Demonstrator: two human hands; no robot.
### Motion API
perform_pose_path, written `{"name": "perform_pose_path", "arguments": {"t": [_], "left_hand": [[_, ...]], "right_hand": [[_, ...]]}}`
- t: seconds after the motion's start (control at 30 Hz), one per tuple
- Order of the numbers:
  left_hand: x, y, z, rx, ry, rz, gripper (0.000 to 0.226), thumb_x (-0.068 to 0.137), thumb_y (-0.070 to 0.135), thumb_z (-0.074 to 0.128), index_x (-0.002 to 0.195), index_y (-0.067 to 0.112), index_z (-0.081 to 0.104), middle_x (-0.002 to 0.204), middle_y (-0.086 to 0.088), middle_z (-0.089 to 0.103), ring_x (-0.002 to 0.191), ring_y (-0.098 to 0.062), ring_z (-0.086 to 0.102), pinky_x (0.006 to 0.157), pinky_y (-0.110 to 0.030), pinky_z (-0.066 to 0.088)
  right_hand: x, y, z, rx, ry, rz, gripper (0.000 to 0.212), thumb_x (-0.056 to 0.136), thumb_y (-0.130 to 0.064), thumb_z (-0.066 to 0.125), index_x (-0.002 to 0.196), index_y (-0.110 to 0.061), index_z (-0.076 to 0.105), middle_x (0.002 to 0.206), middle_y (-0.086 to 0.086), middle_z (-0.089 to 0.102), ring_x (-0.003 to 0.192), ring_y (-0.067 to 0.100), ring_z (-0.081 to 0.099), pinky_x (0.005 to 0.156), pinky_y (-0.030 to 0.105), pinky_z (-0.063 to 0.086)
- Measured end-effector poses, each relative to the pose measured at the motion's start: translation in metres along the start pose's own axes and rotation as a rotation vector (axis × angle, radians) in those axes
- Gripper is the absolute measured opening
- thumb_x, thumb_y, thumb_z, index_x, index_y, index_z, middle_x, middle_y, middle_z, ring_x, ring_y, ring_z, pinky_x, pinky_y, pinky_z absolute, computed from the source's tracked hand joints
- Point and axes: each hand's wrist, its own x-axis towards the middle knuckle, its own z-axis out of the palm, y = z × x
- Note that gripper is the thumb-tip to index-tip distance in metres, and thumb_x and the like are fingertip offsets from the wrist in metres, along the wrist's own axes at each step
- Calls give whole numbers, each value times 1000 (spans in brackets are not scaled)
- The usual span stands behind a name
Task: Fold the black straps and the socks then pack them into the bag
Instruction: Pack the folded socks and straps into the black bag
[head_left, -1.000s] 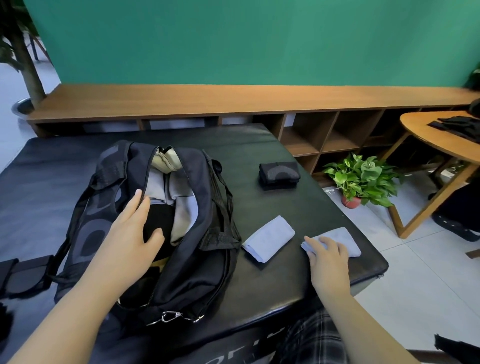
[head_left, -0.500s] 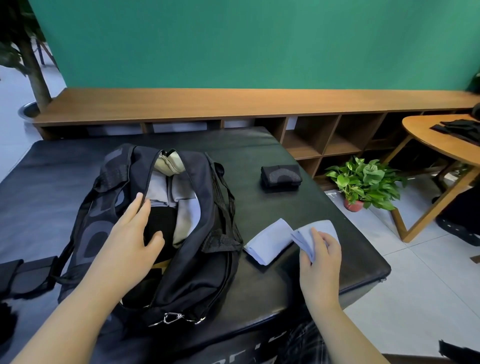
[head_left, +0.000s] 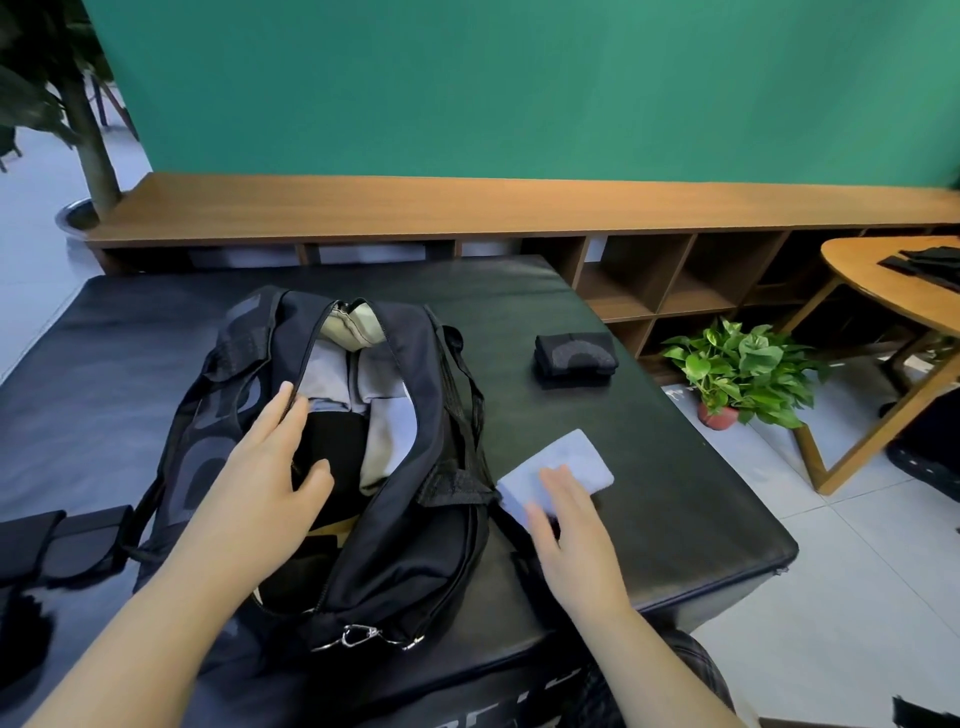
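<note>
Black padded table (head_left: 649, 467) fills my view. Left hand (head_left: 260, 478) spreads flat on the soft bag (head_left: 415, 545); right hand (head_left: 576, 540) presses flat, fingers extended, on the folded pale socks (head_left: 571, 454).

The room is bright, with soft, even light. The black table (head_left: 597, 291) is shiny, and a pale glow lies across its far part and its left side, like light coming from above and from the left. The shadows are soft and small; a dark one sits just under the folded black cloth (head_left: 574, 358). The right hand (head_left: 576, 540) looks blurry at the fingers, and the pale sock (head_left: 576, 457) under it is a bit smeared too. The left hand (head_left: 260, 483) is sharper. The long wooden shelf (head_left: 519, 208) bends near the edges of the picture, because the lens is very wide. The corners look stretched and a little darker.
</note>
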Motion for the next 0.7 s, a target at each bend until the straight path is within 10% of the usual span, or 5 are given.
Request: {"name": "perform_pose_path", "arguments": {"t": [0.23,0.7], "left_hand": [[-1,3,-2,-32,-17,-13,67,94,19,53,151,18,18,157,15,2,71,13,34,76,-13,29],[-2,-1,-6,-57,4,-28,67,93,20,54,150,23,19,155,19,5,57,-6,50,56,-6,39]], "right_hand": [[16,7,-5,-31,206,270,38,90,-28,61,125,-19,52,111,-6,34,100,20,48,77,28,43],[33,-22,-2,-73,-171,484,60,94,-37,42,148,-42,17,115,11,44,98,24,33,87,33,38]]}}
